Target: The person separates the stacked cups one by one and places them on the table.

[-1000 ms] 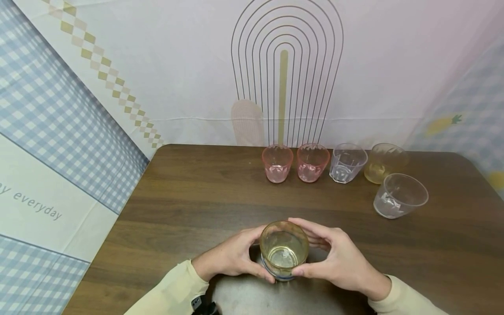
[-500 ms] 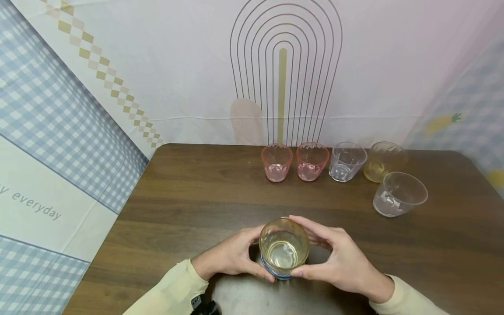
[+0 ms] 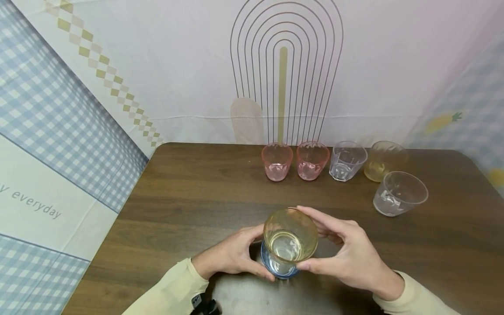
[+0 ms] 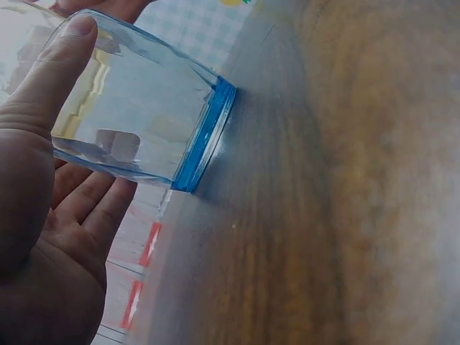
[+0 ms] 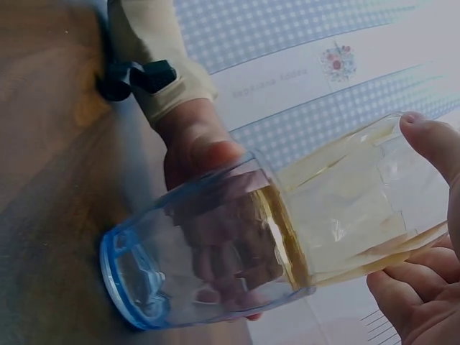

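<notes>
A blue-tinted clear cup [image 4: 151,100] stands upright on the table, its base down on the wood in the left wrist view. My left hand [image 3: 236,253] grips its side between thumb and fingers. A yellow-tinted cup [image 3: 291,236] has its base inside the blue cup's mouth, most of its body above the rim. My right hand [image 3: 350,251] holds the yellow cup near its top, thumb on the near side. In the right wrist view, the yellow cup's base [image 5: 280,237] shows through the wall of the blue cup [image 5: 215,287].
Along the back of the wooden table [image 3: 189,175] stand two pink cups [image 3: 277,168] [image 3: 312,166], a clear faceted cup [image 3: 343,168] and another yellow cup [image 3: 379,168]. Closer in, at the right, is a clear cup [image 3: 393,201]. A patterned cloth [image 3: 189,70] hangs behind.
My right hand has lifted the yellow cup up and slightly right, so more of the blue cup shows below it. The left hand has stayed in place.
</notes>
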`<state>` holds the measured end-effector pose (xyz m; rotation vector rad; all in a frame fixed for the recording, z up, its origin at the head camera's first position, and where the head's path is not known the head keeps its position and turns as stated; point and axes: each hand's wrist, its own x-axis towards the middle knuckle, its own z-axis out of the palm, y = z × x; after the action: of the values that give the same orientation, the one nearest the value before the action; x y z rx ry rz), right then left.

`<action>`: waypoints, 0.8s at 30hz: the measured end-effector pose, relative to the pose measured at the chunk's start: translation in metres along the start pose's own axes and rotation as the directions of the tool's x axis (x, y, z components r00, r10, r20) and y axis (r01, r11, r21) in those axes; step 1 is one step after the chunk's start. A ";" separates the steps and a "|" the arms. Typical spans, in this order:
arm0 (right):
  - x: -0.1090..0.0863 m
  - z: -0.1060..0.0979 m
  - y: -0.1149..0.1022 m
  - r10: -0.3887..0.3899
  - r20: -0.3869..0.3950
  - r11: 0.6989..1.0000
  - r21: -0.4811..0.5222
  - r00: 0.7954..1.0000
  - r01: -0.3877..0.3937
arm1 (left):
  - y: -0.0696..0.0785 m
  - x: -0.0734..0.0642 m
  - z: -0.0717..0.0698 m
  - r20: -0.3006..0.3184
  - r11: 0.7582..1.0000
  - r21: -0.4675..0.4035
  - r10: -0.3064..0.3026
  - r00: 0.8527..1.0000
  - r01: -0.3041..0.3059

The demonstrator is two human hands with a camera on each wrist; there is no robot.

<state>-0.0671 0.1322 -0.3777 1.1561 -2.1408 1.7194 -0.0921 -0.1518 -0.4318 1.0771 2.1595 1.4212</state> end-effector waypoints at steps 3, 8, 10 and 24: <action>0.001 -0.003 -0.003 0.007 -0.013 1.000 0.009 1.000 -0.007 | 0.001 0.000 -0.001 0.009 1.000 -0.016 -0.023 1.000 0.023; 0.004 -0.007 -0.006 -0.039 -0.038 0.999 0.031 0.999 0.040 | 0.002 -0.001 -0.001 0.014 0.999 -0.021 -0.032 0.999 0.033; 0.005 -0.009 -0.006 -0.059 -0.048 0.998 0.032 0.997 0.061 | 0.002 -0.001 -0.001 0.012 1.000 -0.006 -0.027 1.000 0.028; -0.003 -0.030 -0.008 0.142 -0.128 0.987 -0.057 0.982 -0.150 | 0.003 0.000 0.001 0.010 0.999 -0.005 -0.040 0.999 0.040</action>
<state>-0.0696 0.1601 -0.3634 0.8714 -2.2379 1.7135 -0.0902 -0.1511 -0.4299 1.0310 2.1570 1.4010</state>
